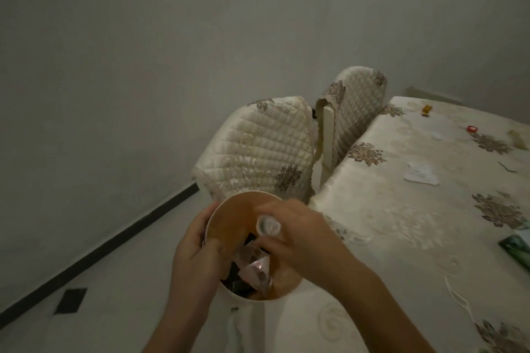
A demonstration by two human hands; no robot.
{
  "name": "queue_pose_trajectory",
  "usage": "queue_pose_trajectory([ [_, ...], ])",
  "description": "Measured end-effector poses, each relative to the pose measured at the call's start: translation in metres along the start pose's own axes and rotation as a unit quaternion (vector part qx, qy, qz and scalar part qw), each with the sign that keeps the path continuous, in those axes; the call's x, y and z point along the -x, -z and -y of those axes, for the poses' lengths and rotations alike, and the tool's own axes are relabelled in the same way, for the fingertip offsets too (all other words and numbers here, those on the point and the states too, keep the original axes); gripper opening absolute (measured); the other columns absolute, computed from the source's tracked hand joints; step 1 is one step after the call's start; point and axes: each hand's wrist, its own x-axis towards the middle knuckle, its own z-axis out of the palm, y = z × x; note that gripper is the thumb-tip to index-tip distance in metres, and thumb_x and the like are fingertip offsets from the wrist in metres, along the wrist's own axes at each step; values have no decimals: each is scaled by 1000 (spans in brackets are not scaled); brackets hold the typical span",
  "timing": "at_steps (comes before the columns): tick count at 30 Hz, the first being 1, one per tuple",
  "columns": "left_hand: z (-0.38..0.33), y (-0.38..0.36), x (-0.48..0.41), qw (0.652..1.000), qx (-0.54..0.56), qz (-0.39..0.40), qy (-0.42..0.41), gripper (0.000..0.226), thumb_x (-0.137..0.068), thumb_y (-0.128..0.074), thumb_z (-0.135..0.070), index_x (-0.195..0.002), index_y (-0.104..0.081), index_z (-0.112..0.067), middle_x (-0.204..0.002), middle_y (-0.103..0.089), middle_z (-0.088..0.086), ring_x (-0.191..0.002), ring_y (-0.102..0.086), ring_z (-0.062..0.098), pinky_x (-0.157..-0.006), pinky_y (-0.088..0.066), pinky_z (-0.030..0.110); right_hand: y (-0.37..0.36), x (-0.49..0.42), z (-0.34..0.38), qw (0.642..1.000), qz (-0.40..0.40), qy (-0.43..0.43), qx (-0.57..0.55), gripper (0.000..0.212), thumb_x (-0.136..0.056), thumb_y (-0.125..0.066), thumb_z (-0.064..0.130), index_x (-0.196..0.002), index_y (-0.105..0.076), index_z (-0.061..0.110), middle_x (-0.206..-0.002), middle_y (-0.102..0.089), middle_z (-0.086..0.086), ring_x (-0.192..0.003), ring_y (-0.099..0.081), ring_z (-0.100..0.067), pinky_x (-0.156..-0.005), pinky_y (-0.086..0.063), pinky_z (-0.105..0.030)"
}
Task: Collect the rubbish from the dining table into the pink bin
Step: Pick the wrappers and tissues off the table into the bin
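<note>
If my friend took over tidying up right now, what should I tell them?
Left hand: grips the rim of the pink bin.
Right hand: holds a small clear scrap over the bin's mouth, not yet dropped.
Done: several wrappers already lie in the bin.
Left: drop the scrap, then clear the dining table. It has a white paper, a red cap, an orange bit, a yellowish wrapper and a green packet.

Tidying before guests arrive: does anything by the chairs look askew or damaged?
Yes. The far chair's quilted cover hangs off to one side, baring the pale chair frame, and its loose edge looks ragged. The near chair's cover sits snug.
</note>
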Motion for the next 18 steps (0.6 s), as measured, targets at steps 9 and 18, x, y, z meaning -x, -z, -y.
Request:
queue_pose_trajectory([
  [9,-34,165,-84,999,-6,-42,-11,43,-83,-44,1,-111,-59,-29,-105,-62,-12,-97,-57,7,-70,-46,29,-114,-103,92,995,-89,48,-24,37,-78,-53,37,-112,-47,25,-106,-62,7,-98,-49,-5,-89,-42,-21],
  [18,-72,277,-189,993,-21,-107,-50,44,-78,-48,4,-103,-60,-30,-109,-63,-3,-100,-58,20,-79,-45,34,-173,-215,105,984,-77,-88,132,70,-80,-52,54,-137,-25,25,-147,-32,0,-137,-21,-19,-110,-16,-34],
])
